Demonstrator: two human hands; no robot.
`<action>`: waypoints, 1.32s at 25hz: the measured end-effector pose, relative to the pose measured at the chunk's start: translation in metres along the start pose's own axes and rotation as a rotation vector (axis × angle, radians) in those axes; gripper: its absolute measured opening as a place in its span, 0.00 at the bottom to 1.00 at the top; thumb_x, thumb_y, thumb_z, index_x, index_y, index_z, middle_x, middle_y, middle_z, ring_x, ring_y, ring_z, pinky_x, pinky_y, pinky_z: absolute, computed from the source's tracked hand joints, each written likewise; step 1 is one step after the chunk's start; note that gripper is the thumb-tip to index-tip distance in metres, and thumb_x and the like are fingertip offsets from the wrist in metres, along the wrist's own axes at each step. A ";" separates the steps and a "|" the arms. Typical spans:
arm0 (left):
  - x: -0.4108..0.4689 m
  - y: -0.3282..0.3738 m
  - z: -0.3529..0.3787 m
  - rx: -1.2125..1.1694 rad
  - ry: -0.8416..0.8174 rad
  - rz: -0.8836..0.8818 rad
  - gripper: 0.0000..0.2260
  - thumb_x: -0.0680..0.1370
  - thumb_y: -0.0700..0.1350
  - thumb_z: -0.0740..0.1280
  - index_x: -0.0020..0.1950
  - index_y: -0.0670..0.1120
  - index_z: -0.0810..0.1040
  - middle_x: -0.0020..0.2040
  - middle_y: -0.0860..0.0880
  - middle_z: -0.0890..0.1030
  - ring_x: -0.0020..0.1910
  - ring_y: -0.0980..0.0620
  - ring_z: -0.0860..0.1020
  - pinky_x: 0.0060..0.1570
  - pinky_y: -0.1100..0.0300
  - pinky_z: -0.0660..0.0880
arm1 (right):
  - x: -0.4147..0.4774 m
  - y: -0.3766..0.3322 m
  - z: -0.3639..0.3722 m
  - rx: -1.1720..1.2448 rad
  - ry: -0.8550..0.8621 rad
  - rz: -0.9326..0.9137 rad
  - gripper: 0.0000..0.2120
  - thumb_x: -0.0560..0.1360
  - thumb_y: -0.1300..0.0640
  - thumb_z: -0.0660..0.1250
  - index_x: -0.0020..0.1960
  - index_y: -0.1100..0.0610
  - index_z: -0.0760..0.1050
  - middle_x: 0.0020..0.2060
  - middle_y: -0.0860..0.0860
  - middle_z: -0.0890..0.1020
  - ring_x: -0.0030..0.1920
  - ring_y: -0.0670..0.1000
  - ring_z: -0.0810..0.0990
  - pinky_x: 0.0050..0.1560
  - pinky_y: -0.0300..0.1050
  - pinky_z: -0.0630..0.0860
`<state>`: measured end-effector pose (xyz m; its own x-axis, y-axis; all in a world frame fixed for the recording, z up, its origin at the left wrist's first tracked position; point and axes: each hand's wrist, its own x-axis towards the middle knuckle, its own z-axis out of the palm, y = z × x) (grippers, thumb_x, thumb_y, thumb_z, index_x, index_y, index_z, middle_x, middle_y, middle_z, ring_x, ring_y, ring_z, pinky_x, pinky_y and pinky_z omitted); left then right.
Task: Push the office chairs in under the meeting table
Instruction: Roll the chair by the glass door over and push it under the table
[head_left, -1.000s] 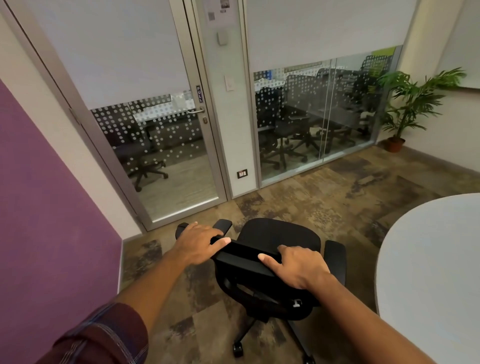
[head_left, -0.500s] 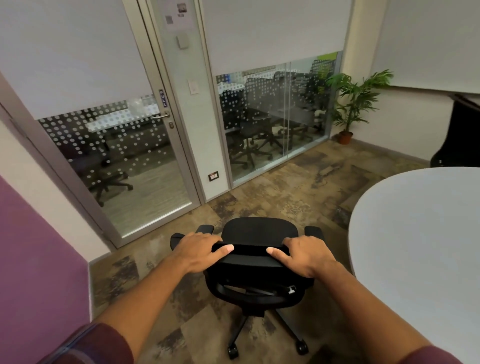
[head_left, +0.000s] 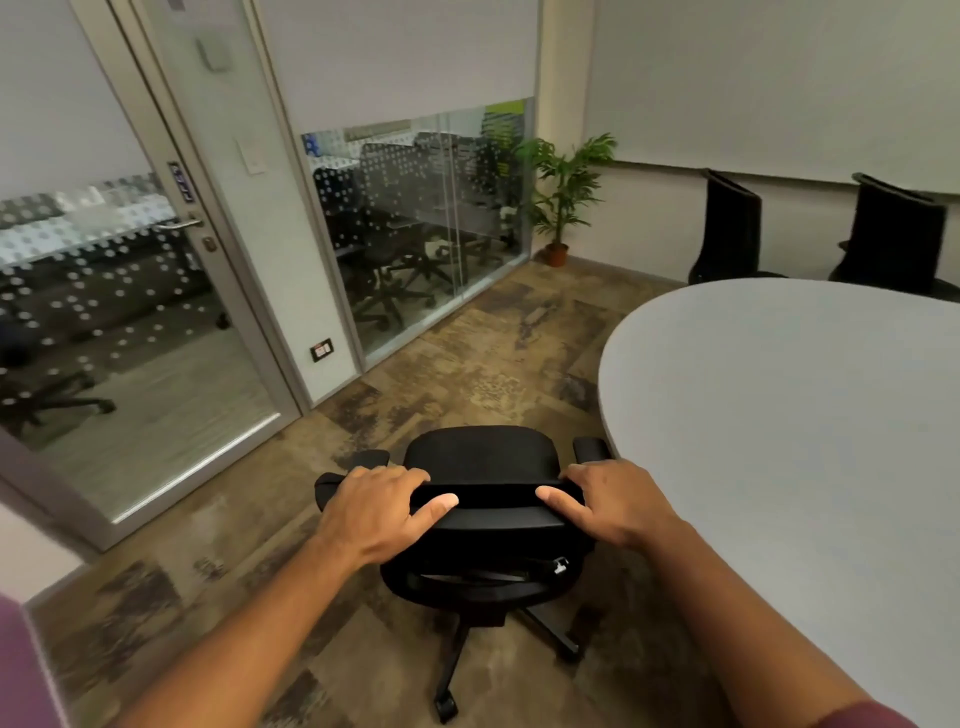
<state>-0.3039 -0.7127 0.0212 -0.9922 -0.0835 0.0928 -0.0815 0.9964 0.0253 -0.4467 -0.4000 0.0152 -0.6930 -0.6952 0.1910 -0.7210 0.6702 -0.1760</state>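
Note:
A black office chair (head_left: 480, 457) on castors stands in front of me, seen from behind and above. My left hand (head_left: 376, 506) grips the left end of its backrest top. My right hand (head_left: 610, 501) grips the right end. The grey, rounded meeting table (head_left: 789, 415) lies to the right, its edge close beside the chair's right armrest (head_left: 589, 448). Two more black office chairs (head_left: 730, 228) (head_left: 896, 236) stand at the table's far side, their seats hidden behind the tabletop.
A glass door (head_left: 119, 332) and a glass partition (head_left: 421, 228) run along the left and back. A potted plant (head_left: 563, 192) stands in the far corner. Patterned carpet (head_left: 493, 343) lies open between chair and glass. A purple wall (head_left: 10, 665) edge shows at bottom left.
The chair has swung rightward toward the table with both hands still on its backrest. My view has turned right, bringing more tabletop and the two far chairs into sight.

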 end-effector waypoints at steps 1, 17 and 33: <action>-0.004 0.004 0.000 0.005 0.004 0.016 0.43 0.78 0.79 0.39 0.70 0.55 0.80 0.59 0.54 0.85 0.59 0.50 0.82 0.63 0.46 0.74 | -0.011 -0.004 -0.002 -0.003 0.006 0.019 0.32 0.77 0.18 0.40 0.38 0.42 0.67 0.34 0.44 0.78 0.36 0.49 0.76 0.36 0.50 0.69; -0.034 0.087 0.001 -0.067 0.035 0.237 0.44 0.78 0.81 0.42 0.67 0.52 0.83 0.55 0.53 0.87 0.55 0.50 0.84 0.62 0.47 0.76 | -0.159 -0.002 -0.035 0.000 -0.010 0.243 0.35 0.78 0.20 0.44 0.49 0.43 0.79 0.36 0.41 0.80 0.35 0.42 0.77 0.36 0.35 0.63; -0.028 0.217 0.007 -0.098 -0.027 0.446 0.41 0.79 0.80 0.44 0.57 0.51 0.83 0.48 0.54 0.85 0.49 0.51 0.83 0.59 0.46 0.76 | -0.288 0.044 -0.073 -0.028 0.036 0.495 0.37 0.78 0.20 0.44 0.55 0.43 0.82 0.38 0.39 0.81 0.38 0.42 0.77 0.37 0.38 0.65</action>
<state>-0.2943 -0.4944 0.0169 -0.9304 0.3553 0.0904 0.3626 0.9283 0.0827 -0.2781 -0.1516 0.0227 -0.9513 -0.2823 0.1243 -0.3042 0.9249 -0.2282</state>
